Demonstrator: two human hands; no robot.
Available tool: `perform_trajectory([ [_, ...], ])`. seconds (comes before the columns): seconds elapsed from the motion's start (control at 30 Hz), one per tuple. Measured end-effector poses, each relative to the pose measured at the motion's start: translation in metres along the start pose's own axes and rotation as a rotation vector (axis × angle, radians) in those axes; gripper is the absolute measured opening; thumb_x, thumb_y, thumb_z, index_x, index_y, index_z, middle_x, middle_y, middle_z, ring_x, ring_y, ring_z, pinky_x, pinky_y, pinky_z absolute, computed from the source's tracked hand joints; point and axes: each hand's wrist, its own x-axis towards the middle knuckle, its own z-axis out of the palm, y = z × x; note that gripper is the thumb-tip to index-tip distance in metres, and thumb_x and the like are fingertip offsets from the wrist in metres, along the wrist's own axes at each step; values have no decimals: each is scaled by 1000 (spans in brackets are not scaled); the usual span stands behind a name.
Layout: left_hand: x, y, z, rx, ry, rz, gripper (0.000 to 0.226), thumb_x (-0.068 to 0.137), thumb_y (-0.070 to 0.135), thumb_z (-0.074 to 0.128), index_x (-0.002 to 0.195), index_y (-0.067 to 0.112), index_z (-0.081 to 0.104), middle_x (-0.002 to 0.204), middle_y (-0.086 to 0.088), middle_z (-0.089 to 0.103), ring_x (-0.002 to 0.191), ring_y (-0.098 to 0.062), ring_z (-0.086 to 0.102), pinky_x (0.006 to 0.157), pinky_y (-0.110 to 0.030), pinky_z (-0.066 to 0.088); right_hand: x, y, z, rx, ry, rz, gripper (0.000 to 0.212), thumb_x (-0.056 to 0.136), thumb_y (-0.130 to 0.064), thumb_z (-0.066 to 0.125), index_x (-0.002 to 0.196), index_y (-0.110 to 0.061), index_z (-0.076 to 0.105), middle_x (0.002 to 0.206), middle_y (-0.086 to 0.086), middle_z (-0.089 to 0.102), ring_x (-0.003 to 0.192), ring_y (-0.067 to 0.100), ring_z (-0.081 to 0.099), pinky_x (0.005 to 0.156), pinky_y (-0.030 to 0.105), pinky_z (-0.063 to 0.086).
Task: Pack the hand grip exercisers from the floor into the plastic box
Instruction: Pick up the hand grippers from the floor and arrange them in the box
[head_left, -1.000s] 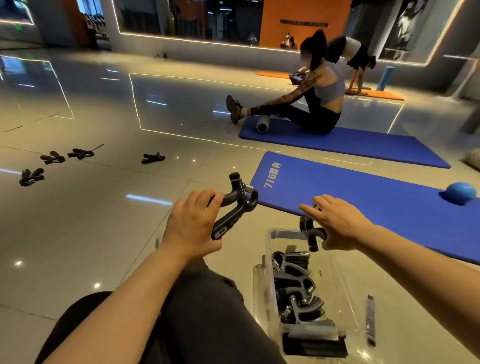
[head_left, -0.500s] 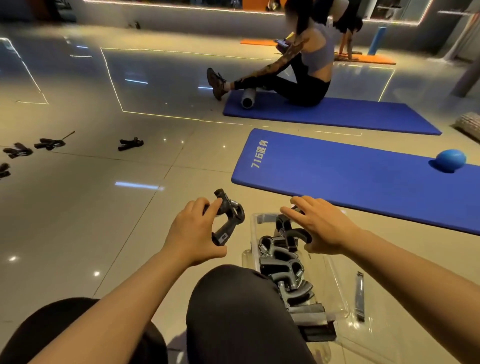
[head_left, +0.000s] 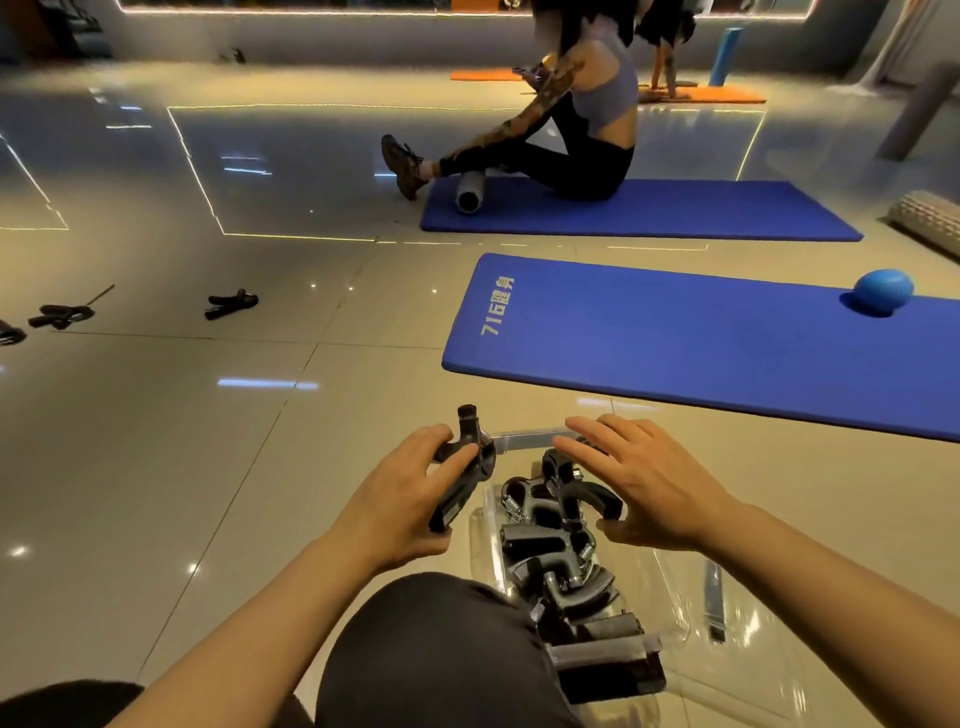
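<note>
Several hand grip exercisers (head_left: 561, 551) already lie stacked in the clear plastic box (head_left: 670, 587) on the floor just right of my knee (head_left: 431, 649). My left hand (head_left: 400, 504) grips one black exerciser (head_left: 465, 467), fingers curled round its handle, holding it just left of the box's far end. My right hand (head_left: 644, 483) hovers over that far end with fingers straight, its grip released, resting against the topmost exerciser (head_left: 576, 488) in the box. Beyond lies a blue mat (head_left: 701, 338) with a blue ball (head_left: 883, 292) on it. Far left, three more exercisers (head_left: 231, 304) lie on the tiles. Farther off, a person (head_left: 582, 119) sits on another mat (head_left: 649, 210).
</note>
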Motion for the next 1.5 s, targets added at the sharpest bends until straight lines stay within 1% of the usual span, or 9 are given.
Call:
perform_trajectory([
  [0.27,-3,24,93,-480,231,-433,88,57,34,83,133,29,38,128,0,39,113,-15,43,91,-17,30,-8,18,53,130,16,138,100,52,-51,83,137,-19,42,138,9,47,116,27,51,80,31,53],
  [0.43,-14,29,161,-656,227,-629,89,58,30,85,130,38,34,128,13,32,114,-9,40,91,-13,29,17,24,107,191,25,166,92,60,-47,81,137,-20,40,139,9,45,120,31,48,83,39,54],
  [0.57,-35,34,192,-785,211,-766,95,58,38,85,130,53,24,125,39,18,111,16,34,86,-4,29,48,26,153,274,26,157,89,66,-45,78,140,-24,34,142,7,39,127,30,41,94,38,45],
  [0.67,-41,37,203,-832,210,-850,99,55,46,85,134,49,25,127,43,18,114,23,31,87,-13,42,66,28,185,423,17,181,88,72,-43,76,143,-29,26,147,5,29,132,27,35,99,34,38],
  [0.73,-40,39,207,-832,216,-876,98,53,54,78,136,44,26,129,40,20,115,21,32,90,-20,45,67,34,210,465,-41,174,88,74,-42,76,144,-30,24,149,5,23,133,27,34,100,34,39],
  [0.83,-37,41,209,-837,262,-881,91,54,55,69,134,42,30,130,36,25,118,16,36,96,-13,42,60,48,238,444,-176,245,90,74,-40,77,146,-30,24,153,5,16,134,26,34,102,39,43],
  [0.97,-33,45,210,-887,290,-878,90,56,48,73,136,39,33,131,28,32,121,2,43,98,-24,43,69,55,254,408,-265,353,84,75,-32,76,144,-23,29,146,5,30,126,25,41,98,35,44],
  [1.2,-26,45,208,-873,324,-865,91,56,49,73,136,37,31,131,32,30,120,4,43,98,-11,38,75,47,264,336,-281,460,87,75,-52,69,145,-22,28,150,7,28,132,27,34,104,41,37],
  [1.5,-19,45,208,-833,306,-822,90,59,48,72,138,30,33,133,24,30,114,11,42,94,-4,34,77,35,267,265,-227,517,80,77,-39,71,143,-18,29,141,6,34,118,27,43,95,39,42],
])
